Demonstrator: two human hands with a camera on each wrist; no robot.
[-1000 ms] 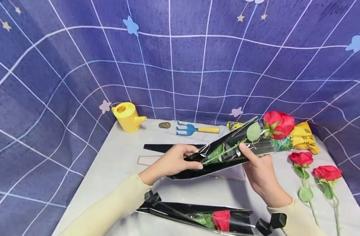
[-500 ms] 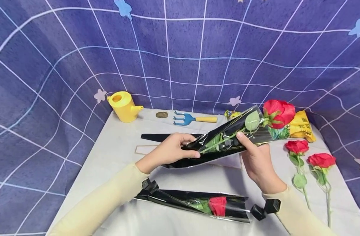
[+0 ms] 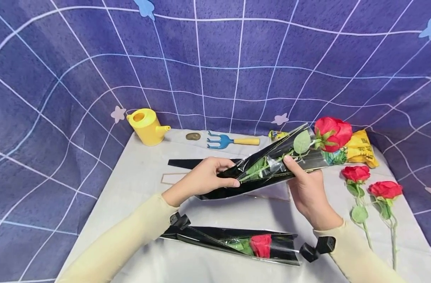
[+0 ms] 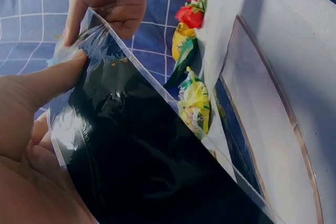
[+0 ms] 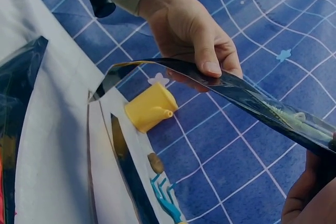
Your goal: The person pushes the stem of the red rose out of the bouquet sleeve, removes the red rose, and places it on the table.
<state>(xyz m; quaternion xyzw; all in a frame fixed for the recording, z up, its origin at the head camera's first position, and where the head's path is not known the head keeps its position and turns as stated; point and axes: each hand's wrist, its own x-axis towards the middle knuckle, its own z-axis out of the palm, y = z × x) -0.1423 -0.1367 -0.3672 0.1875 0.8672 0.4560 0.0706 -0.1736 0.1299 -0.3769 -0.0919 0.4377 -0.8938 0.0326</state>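
A black, clear-fronted flower sleeve [image 3: 229, 192] is held tilted above the table, its right end higher. In it lies a red artificial rose [image 3: 333, 133], its bloom out past the sleeve's upper right end, stem and leaves behind the film. My left hand [image 3: 208, 179] pinches the sleeve's left part, thumb on the front; the right wrist view shows that thumb on top of the film. My right hand [image 3: 309, 194] holds the sleeve near its upper end, thumb on the stem and the other fingers behind, mostly hidden.
A sleeved rose [image 3: 261, 246] lies near the front. Two loose roses [image 3: 356, 174] lie at right. Along the back are a yellow watering can [image 3: 146, 127], a brown stone [image 3: 193, 136], a blue hand fork [image 3: 220, 141] and a yellow packet [image 3: 362, 149]. Flat sleeves [image 3: 171, 179] lie beneath my hands.
The head view has tipped down a little, so everything sits higher in it. Both hands keep the same hold on the sleeve and rose, with hardly any movement.
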